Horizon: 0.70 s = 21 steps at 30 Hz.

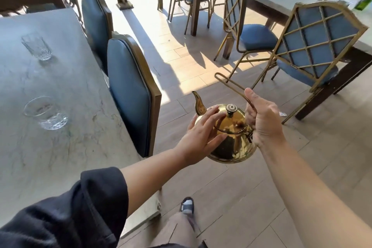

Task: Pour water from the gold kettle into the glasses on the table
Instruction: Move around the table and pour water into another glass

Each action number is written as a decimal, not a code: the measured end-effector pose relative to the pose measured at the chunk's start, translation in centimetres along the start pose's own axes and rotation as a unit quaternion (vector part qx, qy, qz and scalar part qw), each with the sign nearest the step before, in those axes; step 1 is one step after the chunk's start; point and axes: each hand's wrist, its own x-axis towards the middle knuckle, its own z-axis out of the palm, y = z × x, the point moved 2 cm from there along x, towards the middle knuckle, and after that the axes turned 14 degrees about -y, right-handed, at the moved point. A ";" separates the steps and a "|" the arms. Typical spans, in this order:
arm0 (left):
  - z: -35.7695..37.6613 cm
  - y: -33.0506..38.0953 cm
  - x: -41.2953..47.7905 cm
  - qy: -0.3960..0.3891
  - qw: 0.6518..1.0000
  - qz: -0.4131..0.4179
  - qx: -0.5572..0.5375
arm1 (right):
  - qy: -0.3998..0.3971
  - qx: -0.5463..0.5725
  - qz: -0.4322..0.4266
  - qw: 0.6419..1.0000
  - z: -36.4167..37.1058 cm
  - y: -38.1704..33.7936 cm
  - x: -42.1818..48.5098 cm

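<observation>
The gold kettle [233, 141] hangs in the air over the floor, right of the marble table [66, 147]. My right hand [261, 121] is shut on its thin wire handle. My left hand [201, 135] lies flat against the kettle's lid and side, fingers spread. The spout points up and to the left. Two clear cut glasses stand on the table: a near glass [47, 113] and a far glass [37, 46]. Whether either holds water is hard to tell.
Two blue padded chairs [128, 94] stand pushed against the table's right edge, between the kettle and the glasses. More blue chairs [314, 46] and tables fill the right and far side. My foot [187, 205] is on the wooden floor.
</observation>
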 end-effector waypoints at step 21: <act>-16.0 -8.5 22.7 0.217 0.961 -0.169 0.042 | -0.258 0.034 0.013 0.966 1.3 -4.4 35.2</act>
